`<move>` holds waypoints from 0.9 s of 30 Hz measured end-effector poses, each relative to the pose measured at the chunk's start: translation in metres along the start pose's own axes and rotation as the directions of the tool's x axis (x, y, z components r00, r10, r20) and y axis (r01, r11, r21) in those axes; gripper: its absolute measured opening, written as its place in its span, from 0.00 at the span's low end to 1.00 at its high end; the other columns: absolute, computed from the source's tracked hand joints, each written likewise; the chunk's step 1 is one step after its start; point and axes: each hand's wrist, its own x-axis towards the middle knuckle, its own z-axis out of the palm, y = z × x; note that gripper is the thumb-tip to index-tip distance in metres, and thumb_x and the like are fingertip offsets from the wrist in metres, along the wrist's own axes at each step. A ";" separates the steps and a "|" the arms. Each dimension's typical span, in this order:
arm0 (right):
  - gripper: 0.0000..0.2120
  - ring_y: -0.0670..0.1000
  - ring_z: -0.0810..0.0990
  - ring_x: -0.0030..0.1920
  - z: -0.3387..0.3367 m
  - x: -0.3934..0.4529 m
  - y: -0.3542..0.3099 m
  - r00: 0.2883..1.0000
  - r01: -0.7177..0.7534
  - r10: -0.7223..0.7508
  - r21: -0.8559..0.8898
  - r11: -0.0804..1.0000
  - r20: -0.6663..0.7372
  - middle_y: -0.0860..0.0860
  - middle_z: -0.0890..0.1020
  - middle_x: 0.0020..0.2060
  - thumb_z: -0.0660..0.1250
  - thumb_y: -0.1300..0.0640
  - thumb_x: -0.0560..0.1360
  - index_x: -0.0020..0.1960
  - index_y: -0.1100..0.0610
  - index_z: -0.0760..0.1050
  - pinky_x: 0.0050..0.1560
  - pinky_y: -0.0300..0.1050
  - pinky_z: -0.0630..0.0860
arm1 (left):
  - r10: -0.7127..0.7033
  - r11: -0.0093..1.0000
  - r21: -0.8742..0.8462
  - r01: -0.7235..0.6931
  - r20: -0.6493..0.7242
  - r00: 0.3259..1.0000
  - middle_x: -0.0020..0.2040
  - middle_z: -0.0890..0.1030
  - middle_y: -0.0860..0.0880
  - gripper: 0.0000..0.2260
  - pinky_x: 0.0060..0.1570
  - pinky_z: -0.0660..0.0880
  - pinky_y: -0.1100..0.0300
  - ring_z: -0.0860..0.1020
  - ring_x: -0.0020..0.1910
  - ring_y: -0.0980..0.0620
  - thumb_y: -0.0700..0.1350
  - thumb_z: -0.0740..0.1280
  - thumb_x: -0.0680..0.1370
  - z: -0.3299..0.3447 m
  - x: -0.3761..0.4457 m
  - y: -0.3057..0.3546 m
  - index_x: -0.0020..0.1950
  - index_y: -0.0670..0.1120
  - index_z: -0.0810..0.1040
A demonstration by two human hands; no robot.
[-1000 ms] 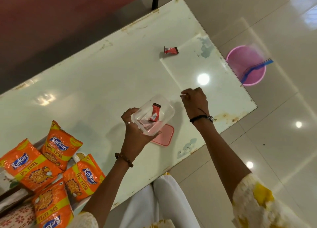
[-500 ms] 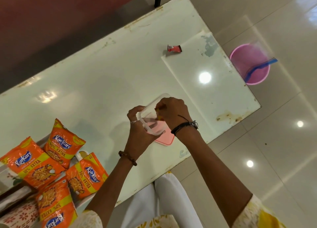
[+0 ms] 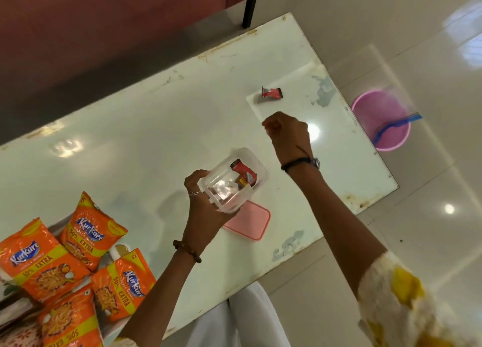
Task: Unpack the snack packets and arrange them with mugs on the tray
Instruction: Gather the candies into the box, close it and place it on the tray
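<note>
container (image 3: pixel 236 179), clear, is gripped by left hand (image 3: pixel 206 203); right hand (image 3: pixel 289 135) fingers curled, contents untellable. four orange packets (image 3: pixel 91 232) counted, one red sachet (image 3: pixel 272 92) on desk (image 3: pixel 130 143).

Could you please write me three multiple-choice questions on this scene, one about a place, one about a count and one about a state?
1. Where does the pink lid lie?
A. On the table, under the box
B. On the floor
C. In the bucket

2. How many orange packets are in view?
A. Two
B. Four
C. Six

3. How is the clear box?
A. Lying closed on the table
B. Held open in the left hand, small sachets inside
C. Upside down on the lid

Answers:
1 A: the lid lies flat on the table just below the held box.
2 B: four orange packets show at lower left.
3 B: the left hand grips the lidless box and red sachets show through it; the right hand is curled above the table, and whether it holds anything cannot be told.
</note>
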 end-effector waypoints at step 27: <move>0.06 0.53 0.74 0.49 0.060 -0.107 -0.043 0.987 0.122 -0.089 -0.253 0.960 0.138 0.53 0.79 0.47 0.59 0.56 0.76 0.48 0.57 0.73 0.43 0.42 0.65 | 0.023 0.964 0.266 0.009 -0.120 0.993 0.46 0.77 0.46 0.15 0.47 0.76 0.52 0.79 0.50 0.39 0.35 0.70 0.69 -0.010 -0.005 -0.017 0.53 0.45 0.73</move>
